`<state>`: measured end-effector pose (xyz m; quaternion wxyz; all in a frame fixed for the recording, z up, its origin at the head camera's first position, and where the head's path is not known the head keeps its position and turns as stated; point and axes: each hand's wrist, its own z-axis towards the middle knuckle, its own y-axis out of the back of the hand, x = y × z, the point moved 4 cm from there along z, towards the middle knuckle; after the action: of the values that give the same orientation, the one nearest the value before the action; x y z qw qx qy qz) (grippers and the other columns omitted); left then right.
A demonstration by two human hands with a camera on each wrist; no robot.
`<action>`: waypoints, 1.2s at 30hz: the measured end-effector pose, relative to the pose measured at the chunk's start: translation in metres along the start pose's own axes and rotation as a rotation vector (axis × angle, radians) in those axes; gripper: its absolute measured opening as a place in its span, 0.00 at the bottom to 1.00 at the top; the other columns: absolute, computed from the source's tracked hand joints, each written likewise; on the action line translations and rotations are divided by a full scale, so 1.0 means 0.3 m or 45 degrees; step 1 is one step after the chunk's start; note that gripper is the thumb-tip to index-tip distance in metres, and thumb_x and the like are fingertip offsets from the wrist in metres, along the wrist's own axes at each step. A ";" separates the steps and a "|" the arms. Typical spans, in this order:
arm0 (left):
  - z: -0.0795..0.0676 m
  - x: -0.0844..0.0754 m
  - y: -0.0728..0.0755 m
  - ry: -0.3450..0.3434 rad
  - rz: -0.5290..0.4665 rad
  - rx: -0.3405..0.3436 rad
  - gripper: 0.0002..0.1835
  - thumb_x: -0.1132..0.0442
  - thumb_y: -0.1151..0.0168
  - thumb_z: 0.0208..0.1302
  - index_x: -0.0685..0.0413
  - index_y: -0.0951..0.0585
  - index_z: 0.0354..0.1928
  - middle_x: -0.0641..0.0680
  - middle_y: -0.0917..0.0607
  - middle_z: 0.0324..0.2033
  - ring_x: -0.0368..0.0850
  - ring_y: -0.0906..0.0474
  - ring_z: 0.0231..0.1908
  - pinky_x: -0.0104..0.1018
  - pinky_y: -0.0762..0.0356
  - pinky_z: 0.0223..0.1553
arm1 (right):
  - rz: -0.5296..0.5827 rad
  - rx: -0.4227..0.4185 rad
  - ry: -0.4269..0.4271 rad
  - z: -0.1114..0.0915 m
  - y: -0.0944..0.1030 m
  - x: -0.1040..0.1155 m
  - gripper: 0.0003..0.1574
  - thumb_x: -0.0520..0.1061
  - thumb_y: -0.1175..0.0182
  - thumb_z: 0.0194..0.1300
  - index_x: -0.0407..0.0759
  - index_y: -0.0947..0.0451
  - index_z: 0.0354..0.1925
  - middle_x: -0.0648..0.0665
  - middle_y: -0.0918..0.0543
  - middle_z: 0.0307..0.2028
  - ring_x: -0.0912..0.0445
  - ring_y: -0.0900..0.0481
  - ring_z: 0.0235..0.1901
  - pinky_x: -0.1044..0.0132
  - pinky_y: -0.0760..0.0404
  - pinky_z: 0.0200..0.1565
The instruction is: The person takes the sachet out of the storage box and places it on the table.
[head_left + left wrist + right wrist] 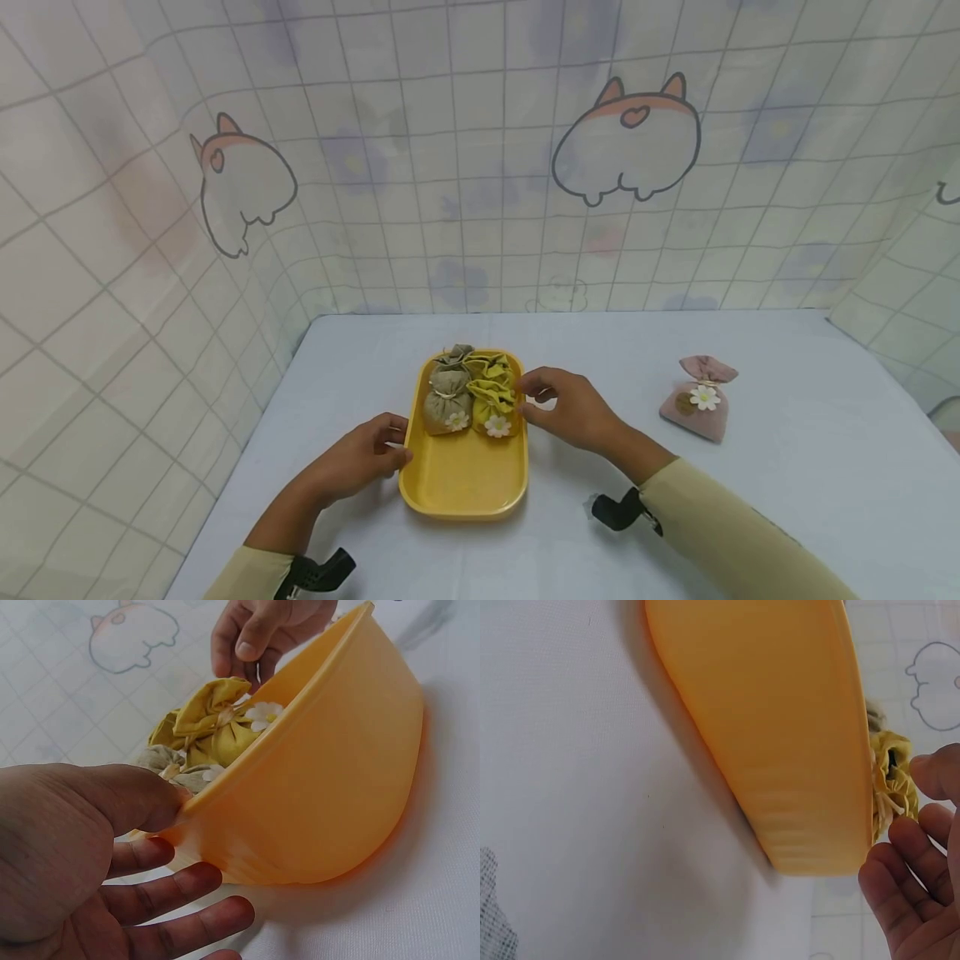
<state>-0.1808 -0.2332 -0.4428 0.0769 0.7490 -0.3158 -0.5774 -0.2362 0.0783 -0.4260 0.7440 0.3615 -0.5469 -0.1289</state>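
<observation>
A yellow plastic tray (468, 479) stands on the table. At its far end lie grey-beige drawstring sachets (448, 400) on the left and yellow drawstring sachets (492, 408) on the right, the front ones with white flowers. My left hand (371, 454) is at the tray's left side, thumb tip right at the rim and the other fingers loosely extended along the outer wall (322, 787). On the opposite side, my right hand (570, 408) has its fingers loosely bent and apart at the right rim, beside the yellow sachets, with nothing between them.
A pink sachet (697, 400) with a white flower lies on the white table (600, 542), right of the tray. Behind the table hangs a grid-patterned cloth (480, 208). Black devices (618, 510) are strapped to both wrists.
</observation>
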 end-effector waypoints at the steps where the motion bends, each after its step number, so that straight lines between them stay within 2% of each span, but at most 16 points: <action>1: 0.001 0.001 0.000 -0.004 -0.001 0.003 0.21 0.60 0.35 0.71 0.56 0.25 0.62 0.55 0.18 0.56 0.51 0.19 0.54 0.46 0.16 0.48 | 0.001 0.001 0.006 0.001 -0.002 0.001 0.20 0.45 0.27 0.64 0.48 0.17 0.54 0.53 0.15 0.48 0.53 0.17 0.48 0.57 0.16 0.51; 8: -0.001 -0.003 0.000 -0.013 -0.020 0.007 0.21 0.60 0.34 0.71 0.56 0.25 0.62 0.55 0.18 0.56 0.51 0.20 0.54 0.46 0.16 0.48 | -0.023 0.009 0.030 0.007 -0.015 0.010 0.22 0.47 0.28 0.65 0.47 0.18 0.56 0.53 0.15 0.49 0.51 0.18 0.50 0.55 0.18 0.53; 15: -0.004 -0.008 -0.001 0.009 -0.013 -0.008 0.22 0.59 0.34 0.70 0.55 0.25 0.62 0.54 0.18 0.57 0.51 0.20 0.55 0.47 0.16 0.49 | -0.094 0.025 0.058 0.018 -0.032 0.012 0.30 0.50 0.26 0.62 0.45 0.20 0.60 0.53 0.17 0.49 0.51 0.21 0.50 0.57 0.19 0.51; 21: 0.000 -0.005 0.000 0.018 -0.005 -0.012 0.22 0.58 0.34 0.70 0.55 0.25 0.62 0.54 0.18 0.57 0.51 0.20 0.55 0.47 0.16 0.49 | -0.135 0.027 0.104 0.030 -0.048 0.019 0.33 0.51 0.23 0.59 0.44 0.19 0.60 0.52 0.17 0.48 0.51 0.22 0.52 0.57 0.20 0.53; 30: -0.002 -0.005 -0.002 0.030 -0.007 -0.024 0.22 0.59 0.33 0.70 0.55 0.25 0.62 0.54 0.18 0.57 0.51 0.19 0.54 0.47 0.16 0.48 | -0.178 0.010 0.139 0.044 -0.061 0.038 0.29 0.48 0.22 0.58 0.44 0.17 0.57 0.57 0.19 0.38 0.54 0.25 0.48 0.55 0.23 0.54; 36: -0.009 -0.010 -0.003 0.025 -0.015 -0.027 0.23 0.59 0.33 0.70 0.55 0.25 0.63 0.54 0.18 0.57 0.52 0.20 0.56 0.48 0.16 0.49 | -0.125 -0.032 0.106 0.039 -0.054 0.042 0.20 0.43 0.28 0.63 0.45 0.15 0.53 0.56 0.18 0.38 0.53 0.23 0.45 0.57 0.22 0.50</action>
<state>-0.1782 -0.2314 -0.4400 0.0845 0.7557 -0.3046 -0.5736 -0.2390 0.0549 -0.4262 0.7634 0.3836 -0.4954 -0.1568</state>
